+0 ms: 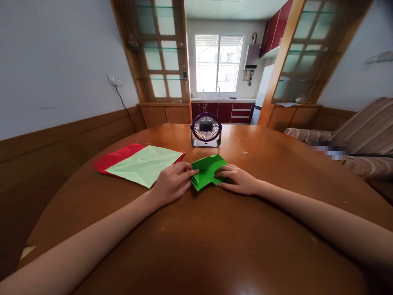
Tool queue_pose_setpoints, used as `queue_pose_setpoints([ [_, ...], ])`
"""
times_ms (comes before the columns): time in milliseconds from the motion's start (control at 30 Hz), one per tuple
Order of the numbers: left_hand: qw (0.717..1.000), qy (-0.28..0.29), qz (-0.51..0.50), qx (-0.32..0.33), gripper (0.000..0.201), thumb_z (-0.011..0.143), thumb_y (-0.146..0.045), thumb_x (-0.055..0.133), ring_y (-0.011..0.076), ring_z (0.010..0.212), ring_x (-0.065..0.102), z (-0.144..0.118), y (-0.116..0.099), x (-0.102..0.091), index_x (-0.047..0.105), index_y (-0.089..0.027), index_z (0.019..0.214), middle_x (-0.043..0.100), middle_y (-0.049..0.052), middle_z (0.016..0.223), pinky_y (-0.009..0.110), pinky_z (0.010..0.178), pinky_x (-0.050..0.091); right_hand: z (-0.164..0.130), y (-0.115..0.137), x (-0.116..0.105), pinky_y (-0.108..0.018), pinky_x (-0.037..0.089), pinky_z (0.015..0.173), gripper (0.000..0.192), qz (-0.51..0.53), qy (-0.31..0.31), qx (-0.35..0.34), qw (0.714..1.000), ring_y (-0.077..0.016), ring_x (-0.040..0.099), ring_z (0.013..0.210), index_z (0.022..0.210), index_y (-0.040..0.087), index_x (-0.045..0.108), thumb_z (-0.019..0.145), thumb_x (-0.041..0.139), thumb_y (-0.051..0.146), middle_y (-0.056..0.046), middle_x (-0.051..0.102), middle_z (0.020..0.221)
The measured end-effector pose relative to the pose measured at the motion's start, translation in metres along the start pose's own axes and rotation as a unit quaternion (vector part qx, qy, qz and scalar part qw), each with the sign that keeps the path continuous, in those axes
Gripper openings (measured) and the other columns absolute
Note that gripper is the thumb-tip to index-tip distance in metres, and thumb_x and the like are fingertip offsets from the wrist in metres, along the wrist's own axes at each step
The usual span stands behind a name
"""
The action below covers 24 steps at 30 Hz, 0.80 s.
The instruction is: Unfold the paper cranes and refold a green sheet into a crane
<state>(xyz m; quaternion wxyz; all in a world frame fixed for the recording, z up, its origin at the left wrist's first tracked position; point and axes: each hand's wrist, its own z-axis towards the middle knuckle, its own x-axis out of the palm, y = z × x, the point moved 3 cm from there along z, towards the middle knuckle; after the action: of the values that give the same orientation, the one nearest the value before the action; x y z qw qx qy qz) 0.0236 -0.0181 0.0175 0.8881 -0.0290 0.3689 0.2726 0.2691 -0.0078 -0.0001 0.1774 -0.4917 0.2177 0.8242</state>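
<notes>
A folded piece of bright green paper [208, 170] lies on the table between my two hands, with layered folds showing at its lower left corner. My left hand [172, 182] grips that left edge, thumb and fingers pinched on the folds. On the other side, my right hand [238, 179] has its fingers on the paper's right part and the thumb at its lower edge, closed on it. Left of my left hand lies a creased pale green sheet [144, 164], on top of a red sheet [118, 156].
A small purple desk fan [206, 129] stands on the wooden table [196, 241] beyond the green paper. A small pale scrap [245, 153] lies right of the fan. To the right is a striped sofa [365, 131]. Behind the table are cabinets and a kitchen window [218, 61].
</notes>
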Motion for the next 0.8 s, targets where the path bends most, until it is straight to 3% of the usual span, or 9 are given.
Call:
queue_pose_setpoints([
  [200,1.000,-0.001,-0.005,0.020,0.030,0.083,-0.018,0.057,0.0184,0.087,0.064,0.001,-0.006,-0.002,0.064,-0.020,0.112,0.062,0.009,0.106,0.030,0.072,0.054,-0.001,0.002,-0.002,-0.049,0.045,0.094,0.034,-0.026,-0.009,0.010,1.000,-0.0264,0.058,0.107,0.112,0.018,0.065,0.087,0.062,0.041,-0.012,0.063,0.111],
  [433,0.999,0.006,0.022,0.027,0.027,0.083,-0.009,0.047,0.0174,0.080,0.064,-0.003,0.004,-0.004,0.067,-0.019,0.100,0.066,0.007,0.099,0.029,0.067,0.051,-0.003,0.006,-0.005,-0.048,0.044,0.095,0.036,-0.033,-0.016,0.010,0.999,-0.0263,0.057,0.106,0.107,0.017,0.066,0.086,0.063,0.047,-0.012,0.061,0.110],
  [533,1.000,0.005,-0.018,-0.017,0.024,0.084,-0.012,0.051,0.0175,0.084,0.066,-0.006,0.013,-0.002,0.067,-0.019,0.102,0.067,0.007,0.101,0.028,0.068,0.052,-0.003,0.005,-0.004,-0.047,0.046,0.093,0.030,-0.024,-0.009,0.000,1.000,-0.0246,0.058,0.102,0.103,0.017,0.065,0.089,0.060,0.042,-0.012,0.063,0.108],
  [700,0.987,0.050,-0.071,-0.135,0.023,0.083,-0.020,0.059,0.0192,0.093,0.066,-0.007,0.020,0.004,0.067,-0.021,0.104,0.064,0.006,0.108,0.032,0.078,0.055,-0.004,0.004,-0.002,-0.042,0.049,0.089,0.022,-0.019,-0.010,-0.010,1.000,-0.0218,0.061,0.097,0.104,0.015,0.063,0.094,0.052,0.032,-0.011,0.066,0.101],
  [800,0.977,0.078,-0.080,-0.179,0.034,0.079,-0.035,0.068,0.0219,0.095,0.066,-0.004,0.016,0.006,0.067,-0.021,0.110,0.063,0.007,0.111,0.037,0.083,0.055,-0.003,0.006,-0.002,-0.041,0.049,0.090,0.021,-0.042,-0.017,-0.016,0.999,-0.0219,0.060,0.099,0.101,0.015,0.065,0.096,0.049,0.028,-0.011,0.066,0.102],
])
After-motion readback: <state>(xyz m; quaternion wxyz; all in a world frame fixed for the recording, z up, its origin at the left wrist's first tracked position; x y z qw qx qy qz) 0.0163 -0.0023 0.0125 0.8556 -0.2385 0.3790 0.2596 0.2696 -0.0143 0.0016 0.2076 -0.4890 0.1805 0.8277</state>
